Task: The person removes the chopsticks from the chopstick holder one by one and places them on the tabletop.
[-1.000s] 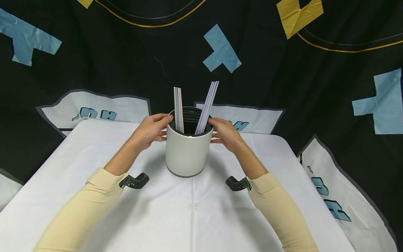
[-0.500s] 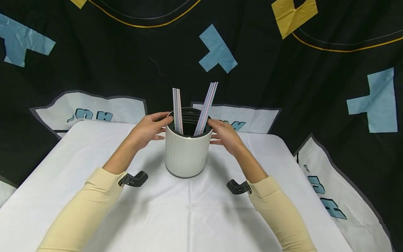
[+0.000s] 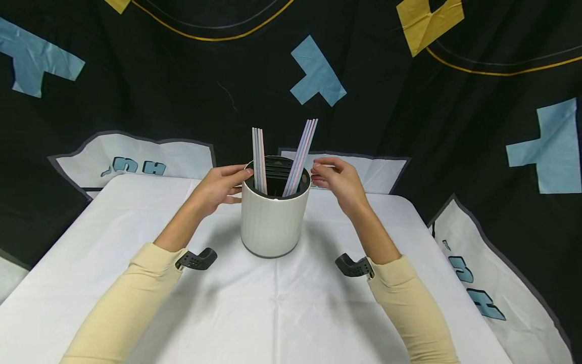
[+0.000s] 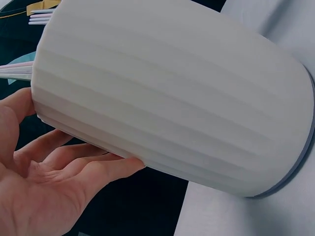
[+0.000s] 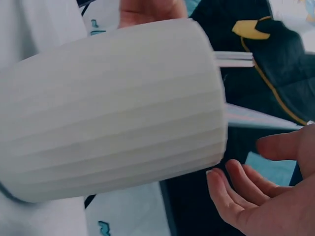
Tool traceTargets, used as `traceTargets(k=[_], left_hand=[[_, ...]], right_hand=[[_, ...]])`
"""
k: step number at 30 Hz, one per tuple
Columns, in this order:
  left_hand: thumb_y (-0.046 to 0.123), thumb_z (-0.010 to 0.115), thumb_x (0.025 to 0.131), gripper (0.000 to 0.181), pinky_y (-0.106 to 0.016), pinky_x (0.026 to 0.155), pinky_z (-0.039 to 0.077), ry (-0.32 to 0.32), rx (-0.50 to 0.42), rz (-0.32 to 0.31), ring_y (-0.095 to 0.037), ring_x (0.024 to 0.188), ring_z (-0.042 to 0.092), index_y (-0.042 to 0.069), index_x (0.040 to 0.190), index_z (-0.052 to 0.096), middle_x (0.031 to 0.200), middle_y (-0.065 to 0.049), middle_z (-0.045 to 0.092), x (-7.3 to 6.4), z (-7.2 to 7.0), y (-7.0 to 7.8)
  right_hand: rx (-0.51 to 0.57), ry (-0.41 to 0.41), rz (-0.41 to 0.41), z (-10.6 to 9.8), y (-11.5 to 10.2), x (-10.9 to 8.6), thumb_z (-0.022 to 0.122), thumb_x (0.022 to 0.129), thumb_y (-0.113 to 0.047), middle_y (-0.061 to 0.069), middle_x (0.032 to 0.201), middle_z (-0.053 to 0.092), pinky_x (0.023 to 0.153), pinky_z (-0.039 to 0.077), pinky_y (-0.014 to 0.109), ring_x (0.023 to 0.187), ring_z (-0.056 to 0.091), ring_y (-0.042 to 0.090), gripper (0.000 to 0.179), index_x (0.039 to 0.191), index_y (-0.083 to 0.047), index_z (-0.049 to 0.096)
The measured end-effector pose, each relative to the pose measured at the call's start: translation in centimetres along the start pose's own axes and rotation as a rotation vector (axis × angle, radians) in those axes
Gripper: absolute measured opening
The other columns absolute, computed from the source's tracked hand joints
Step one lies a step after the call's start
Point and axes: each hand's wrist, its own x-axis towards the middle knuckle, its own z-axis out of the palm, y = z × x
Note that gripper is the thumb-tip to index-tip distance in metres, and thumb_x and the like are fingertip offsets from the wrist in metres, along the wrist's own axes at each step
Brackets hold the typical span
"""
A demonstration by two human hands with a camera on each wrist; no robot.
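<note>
A white ribbed utensil holder with a black slotted insert stands upright at mid-table. Two bundles of thin pastel sticks poke out of it: the left bundle nearly vertical, the right bundle leaning right. My left hand holds the holder's left side, thumb at the rim and other fingers along the outer wall. Off the right side of the rim is my right hand, apart from the holder with nothing in it. Its fingers are loosely bent in the right wrist view.
White cloth covers the table, with a crease down the middle. Behind hangs a black curtain with blue and yellow patches. Black wrist devices sit on the left cuff and right cuff.
My right hand has let go of the holder's rim and moved right and slightly up. The left hand stays at the rim. The view shifts slightly.
</note>
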Motion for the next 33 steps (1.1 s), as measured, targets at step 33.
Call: traceTargets(k=[33], left_hand=[[0.035,0.062,0.101,0.063,-0.054,0.102,0.053,0.042,0.018,0.021,-0.041,0.137,0.052,0.008,0.154,0.042,0.157,-0.014,0.045,0.1,0.1,-0.4]], right_hand=[[-0.098,0.001,-0.137,1.7,-0.4,0.1,0.069,0.095,-0.007,0.003,0.094,0.07,0.094,0.057,0.032,0.089,0.069,0.016,0.018,0.111,-0.004,0.061]])
